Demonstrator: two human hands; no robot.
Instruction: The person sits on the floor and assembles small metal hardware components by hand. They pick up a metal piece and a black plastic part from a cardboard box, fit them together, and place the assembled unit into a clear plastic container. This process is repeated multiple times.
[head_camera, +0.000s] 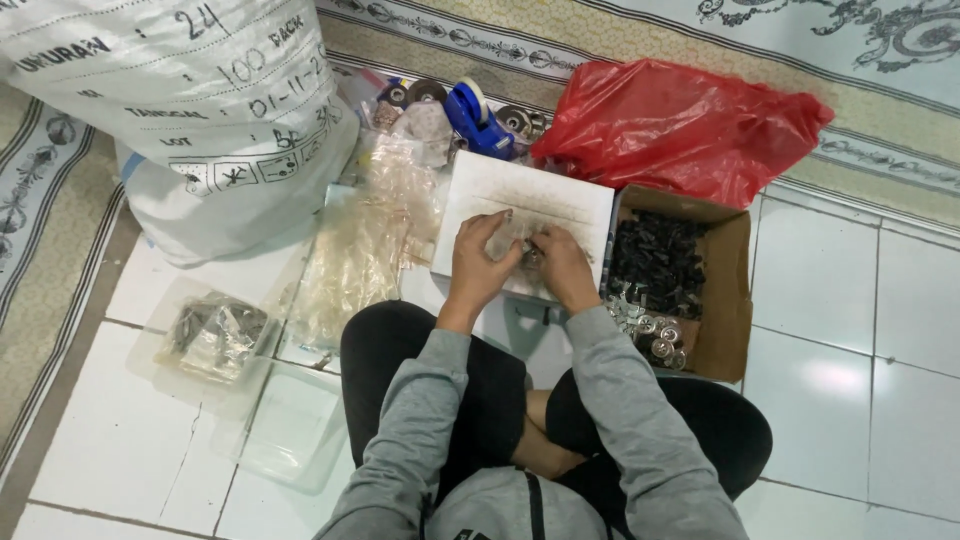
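I sit cross-legged on a white tiled floor in grey sleeves and black trousers. My left hand (483, 262) and my right hand (562, 266) meet over a white box lid (520, 195) lying flat in front of my knees. Both hands pinch a small clear plastic bag (528, 250) with small dark and metal parts inside. Exactly how each finger grips it is too small to tell. To the right stands an open cardboard box (733, 290) holding black plastic parts (657, 262) and shiny metal pieces (652, 332).
A pile of empty clear bags (362, 240) lies to the left. Clear plastic tubs (285, 425) sit at the lower left, one with filled packets (215, 330). A large white sack (190, 110), a red plastic bag (680, 125) and a blue tape dispenser (475, 118) stand behind.
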